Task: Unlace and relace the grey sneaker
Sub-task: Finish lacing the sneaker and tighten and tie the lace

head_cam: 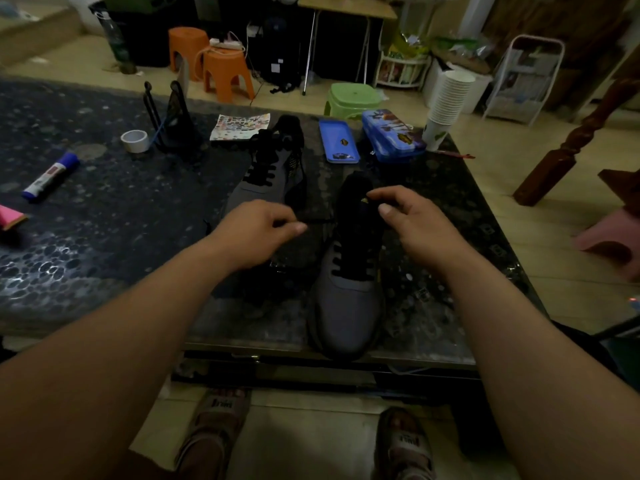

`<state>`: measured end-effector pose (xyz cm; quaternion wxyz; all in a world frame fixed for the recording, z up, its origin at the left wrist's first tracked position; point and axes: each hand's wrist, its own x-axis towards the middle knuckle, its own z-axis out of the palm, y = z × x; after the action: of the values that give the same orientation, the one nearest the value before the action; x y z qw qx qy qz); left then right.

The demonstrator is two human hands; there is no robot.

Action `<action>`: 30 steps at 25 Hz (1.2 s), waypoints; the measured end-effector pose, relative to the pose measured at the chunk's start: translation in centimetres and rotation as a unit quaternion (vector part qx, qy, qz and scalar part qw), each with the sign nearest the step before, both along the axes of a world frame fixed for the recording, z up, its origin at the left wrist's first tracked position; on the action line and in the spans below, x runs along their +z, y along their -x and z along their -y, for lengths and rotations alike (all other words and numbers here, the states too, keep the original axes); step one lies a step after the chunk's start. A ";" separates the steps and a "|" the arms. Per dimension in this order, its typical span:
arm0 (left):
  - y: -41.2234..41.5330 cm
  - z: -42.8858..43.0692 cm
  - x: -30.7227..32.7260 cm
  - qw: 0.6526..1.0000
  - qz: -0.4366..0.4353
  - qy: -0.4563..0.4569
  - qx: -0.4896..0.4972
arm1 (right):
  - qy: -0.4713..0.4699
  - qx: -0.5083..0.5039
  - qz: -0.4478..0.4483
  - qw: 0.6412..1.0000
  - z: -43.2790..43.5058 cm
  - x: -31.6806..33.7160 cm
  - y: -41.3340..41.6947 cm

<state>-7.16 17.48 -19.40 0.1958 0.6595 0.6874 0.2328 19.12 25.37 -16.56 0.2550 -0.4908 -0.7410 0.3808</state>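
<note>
Dim room: tiled floor [540, 237], orange stools [225, 72] (two), green stool [349, 98].

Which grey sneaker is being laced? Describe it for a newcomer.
Two grey sneakers lie on the dark speckled table. Take the nearer sneaker, toe at the front edge. Unlike the far sneaker, its black lace is pinched by the left hand.

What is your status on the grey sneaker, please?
Left hand pinching black lace, drawn out leftward. Right hand seems to pinch its other end. Grey sneaker laced lower down. Second sneaker behind, clear of both hands.
</note>
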 end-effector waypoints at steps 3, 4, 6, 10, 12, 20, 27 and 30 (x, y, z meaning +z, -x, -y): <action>1.2 -0.5 -0.2 0.994 -0.005 -0.054 0.100 | 0.001 -0.003 -0.010 1.000 -0.3 -0.3 -0.4; 1.2 -0.6 -0.3 0.990 -0.042 -0.048 0.122 | 0.005 -0.003 -0.012 1.000 -0.3 -0.3 -0.5; 0.9 -0.7 -0.6 0.985 -0.064 -0.026 0.161 | 0.007 -0.003 -0.016 1.000 -0.3 -0.4 -0.5; -0.2 -0.1 -0.4 0.984 0.025 -0.020 0.176 | -0.006 -0.003 -0.018 1.000 0.1 -0.4 -0.5; -1.2 0.6 -0.4 0.978 -0.086 -0.050 0.185 | -0.007 -0.001 -0.020 1.000 0.2 -0.4 -0.6; -6.3 1.7 0.3 0.999 0.043 -0.003 0.019 | 0.002 0.011 -0.020 1.000 0.5 -0.8 -1.2; -5.6 2.0 3.6 0.944 0.326 -0.016 0.046 | -0.158 0.006 0.012 0.987 3.6 1.3 1.0; -6.1 2.0 5.6 0.881 0.472 -0.025 0.028 | -0.058 0.102 -0.034 0.992 5.1 1.5 3.6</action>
<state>-1.06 15.52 -13.78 0.4735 0.4565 0.5260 0.5392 15.51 20.23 -15.06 0.2684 -0.3837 -0.7989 0.3775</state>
